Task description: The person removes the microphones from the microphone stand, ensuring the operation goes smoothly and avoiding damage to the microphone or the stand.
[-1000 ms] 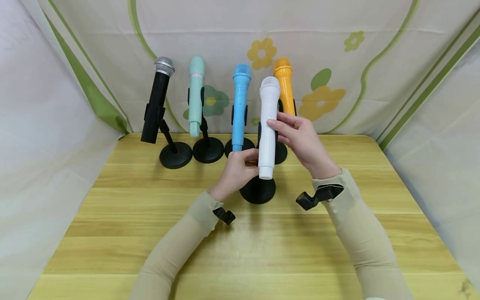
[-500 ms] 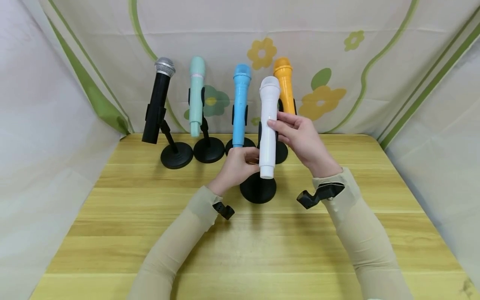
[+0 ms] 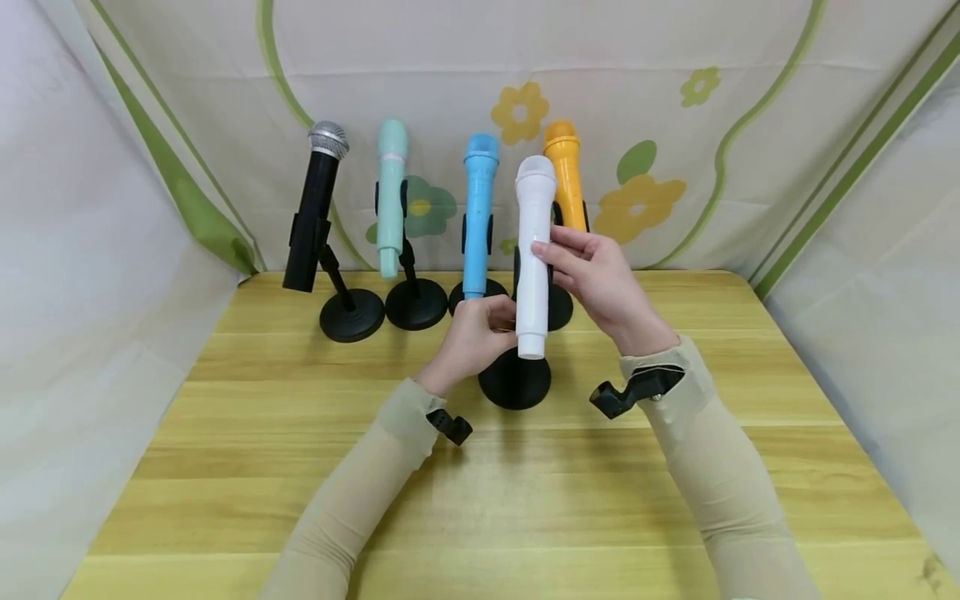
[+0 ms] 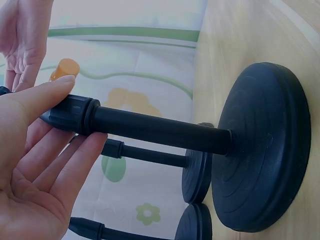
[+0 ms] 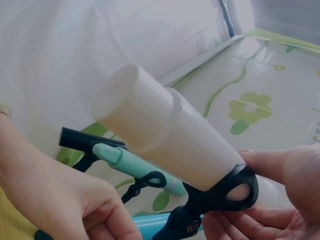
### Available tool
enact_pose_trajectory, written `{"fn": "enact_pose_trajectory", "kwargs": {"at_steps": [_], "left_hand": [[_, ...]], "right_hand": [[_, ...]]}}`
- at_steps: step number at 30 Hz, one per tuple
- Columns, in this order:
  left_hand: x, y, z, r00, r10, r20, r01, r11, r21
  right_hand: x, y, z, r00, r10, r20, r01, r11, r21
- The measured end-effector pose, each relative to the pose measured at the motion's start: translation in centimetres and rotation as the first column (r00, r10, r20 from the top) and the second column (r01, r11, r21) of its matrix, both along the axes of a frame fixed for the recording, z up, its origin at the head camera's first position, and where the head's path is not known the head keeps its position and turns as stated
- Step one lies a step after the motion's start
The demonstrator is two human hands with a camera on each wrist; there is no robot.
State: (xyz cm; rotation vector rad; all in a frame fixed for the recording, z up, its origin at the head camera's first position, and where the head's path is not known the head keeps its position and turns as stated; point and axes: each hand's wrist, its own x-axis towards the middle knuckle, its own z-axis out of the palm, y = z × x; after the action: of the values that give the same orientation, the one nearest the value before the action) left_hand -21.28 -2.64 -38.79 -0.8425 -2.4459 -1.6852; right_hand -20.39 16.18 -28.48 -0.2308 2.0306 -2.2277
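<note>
A white microphone (image 3: pixel 533 275) leans in the black clip (image 5: pixel 225 192) of a stand in front of the others. My right hand (image 3: pixel 600 279) holds the microphone's body from the right, thumb on its front and fingers behind. Lower down, my left hand (image 3: pixel 474 337) grips the collar of the microphone stand (image 4: pixel 160 130), with the thumb on one side and fingers on the other. The stand's round base (image 3: pixel 515 382) rests on the table. In the head view the microphone covers much of the pole, while the left wrist view shows it in full.
Behind stand a black microphone (image 3: pixel 310 217), a mint-green one (image 3: pixel 391 200), a blue one (image 3: pixel 477 221) and an orange one (image 3: pixel 566 171), each in a black stand. A flowered curtain (image 3: pixel 420 50) backs the wooden table (image 3: pixel 480 508).
Both hands keep their hold on the white microphone and its stand. Only the head view has shifted slightly, with the whole scene moving a little.
</note>
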Motion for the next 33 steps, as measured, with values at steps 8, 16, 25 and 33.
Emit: {"fn": "enact_pose_trajectory", "kwargs": {"at_steps": [8, 16, 25, 33], "left_hand": [[0.2, 0.0, -0.3, 1.000, -0.001, 0.015, 0.001, 1.000, 0.015], [0.5, 0.0, -0.2, 1.000, -0.008, 0.018, 0.007, 1.000, 0.017], [0.5, 0.0, -0.4, 1.000, -0.006, 0.010, 0.006, 0.999, 0.035], [0.2, 0.0, -0.4, 1.000, -0.019, 0.010, 0.018, 0.999, 0.051]], "right_hand": [[0.2, -0.3, -0.1, 1.000, -0.005, 0.009, 0.005, 0.999, -0.035], [0.4, -0.2, 0.0, 1.000, 0.005, -0.012, -0.006, 0.999, -0.050], [0.0, -0.2, 0.2, 1.000, -0.011, -0.020, 0.009, 0.997, -0.077], [-0.6, -0.1, 0.7, 0.999, -0.015, -0.052, 0.010, 0.996, -0.090]]}}
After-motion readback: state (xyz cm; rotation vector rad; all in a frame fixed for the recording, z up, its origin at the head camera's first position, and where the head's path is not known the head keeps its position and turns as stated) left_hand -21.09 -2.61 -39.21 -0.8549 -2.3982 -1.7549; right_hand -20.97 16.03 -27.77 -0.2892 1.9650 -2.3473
